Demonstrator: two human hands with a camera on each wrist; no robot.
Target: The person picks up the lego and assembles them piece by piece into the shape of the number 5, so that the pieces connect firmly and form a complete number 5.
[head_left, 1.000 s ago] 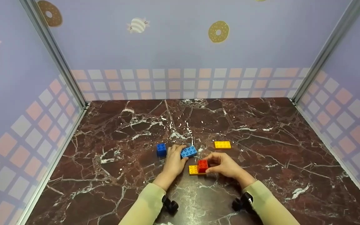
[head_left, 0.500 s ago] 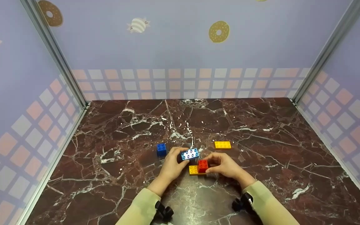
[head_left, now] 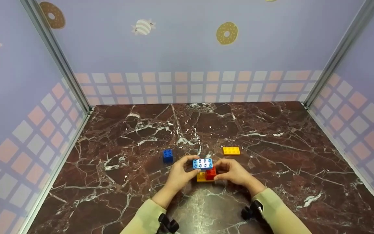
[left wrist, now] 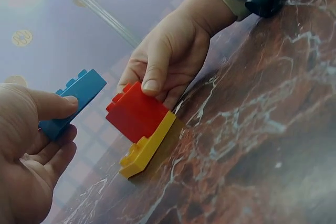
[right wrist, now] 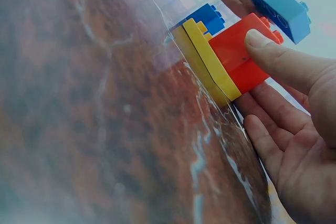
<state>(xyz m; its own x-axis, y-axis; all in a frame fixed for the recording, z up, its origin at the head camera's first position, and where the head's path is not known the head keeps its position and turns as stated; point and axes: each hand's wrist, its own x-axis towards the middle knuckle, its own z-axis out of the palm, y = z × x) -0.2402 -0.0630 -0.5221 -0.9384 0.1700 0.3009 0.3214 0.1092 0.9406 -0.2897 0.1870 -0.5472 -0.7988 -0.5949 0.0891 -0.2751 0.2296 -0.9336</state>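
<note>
My left hand (head_left: 180, 174) pinches a light blue toy brick (head_left: 202, 163) by its left end, thumb on the near side. In the left wrist view this blue brick (left wrist: 73, 104) hangs raised and tilted, apart from the red one. My right hand (head_left: 234, 172) grips a square red brick (head_left: 210, 174) between thumb and fingers. The red brick (right wrist: 244, 53) sits on the right half of a flat yellow brick (right wrist: 210, 61), which lies on the table; studs show on its other half. In the head view the light blue brick partly covers both.
A dark blue square brick (head_left: 168, 156) stands left of my left hand. Behind my right hand lies a second flat yellow brick (head_left: 231, 150). The marbled table (head_left: 135, 136) is bounded by patterned walls (head_left: 190, 48) at the back and sides.
My left hand has lifted the light blue brick and carried it right and nearer, over the yellow and red bricks. My right hand stays on the red brick.
</note>
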